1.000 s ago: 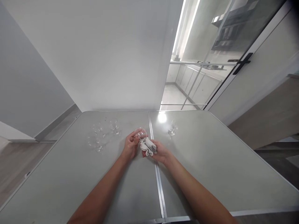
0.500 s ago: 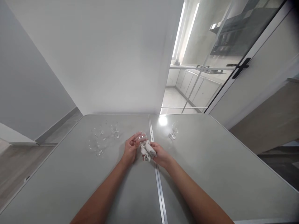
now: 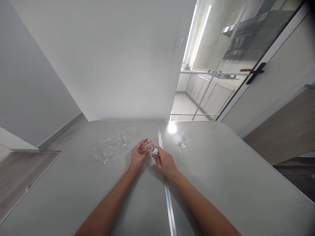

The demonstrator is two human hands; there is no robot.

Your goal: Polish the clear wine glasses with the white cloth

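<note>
Near the middle of the table, my left hand (image 3: 139,154) is closed around the bowl of a clear stemmed glass (image 3: 149,143), which lies tilted with its bowl pointing away from me. My right hand (image 3: 166,161) pinches a crumpled white cloth (image 3: 154,158) against the near end of that glass. The glass's stem and foot are hidden by the cloth and my fingers. Another stemmed glass (image 3: 182,144) stands to the right, beyond my right hand. Several more clear glasses (image 3: 106,160) stand to the left of my left hand.
The grey table (image 3: 214,183) has a metal seam (image 3: 168,205) running front to back under my right wrist. A white wall (image 3: 110,65) rises behind its far edge. At the right is a glass-paned door with a black handle (image 3: 256,72).
My right hand has turned over the cloth, fingers now wrapped around it at the glass's near end, and the cloth is more bunched. The left hand's fingers have spread a little along the bowl.
</note>
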